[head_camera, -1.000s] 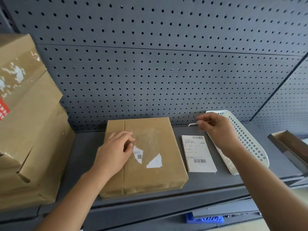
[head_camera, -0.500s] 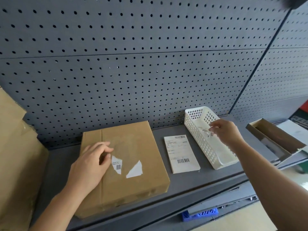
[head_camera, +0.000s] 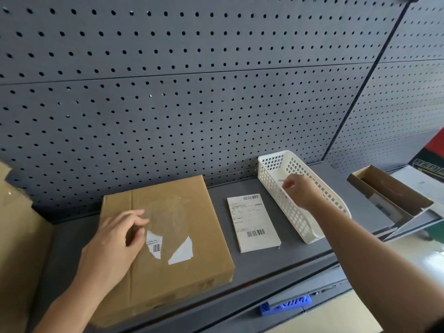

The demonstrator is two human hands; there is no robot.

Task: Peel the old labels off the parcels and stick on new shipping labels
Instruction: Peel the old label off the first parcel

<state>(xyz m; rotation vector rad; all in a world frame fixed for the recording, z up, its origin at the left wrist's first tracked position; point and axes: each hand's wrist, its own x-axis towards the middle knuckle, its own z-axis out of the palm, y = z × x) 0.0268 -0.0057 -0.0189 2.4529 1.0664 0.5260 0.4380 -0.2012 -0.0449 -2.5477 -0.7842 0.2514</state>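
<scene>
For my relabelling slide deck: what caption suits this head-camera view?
Left hand rests on a parcel with torn label scraps; right hand hovers over a white basket, new labels between.

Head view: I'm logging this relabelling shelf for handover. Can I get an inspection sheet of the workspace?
Surface: grey shelf, with parcel, label and basket side by side on it.
Job's things: brown parcel lies flat, with two white old-label scraps stuck on top; printed new label lies right of it, apart.
Clutter: white basket right of the label; open cardboard box at far right; blue plastic piece below the shelf; cardboard at the left edge.
Hands: left hand rests on the parcel, fingertips by the left scrap; right hand is over the basket, fingers curled, hold unclear.
Cables: nothing seen.
Surroundings: grey pegboard behind.
</scene>
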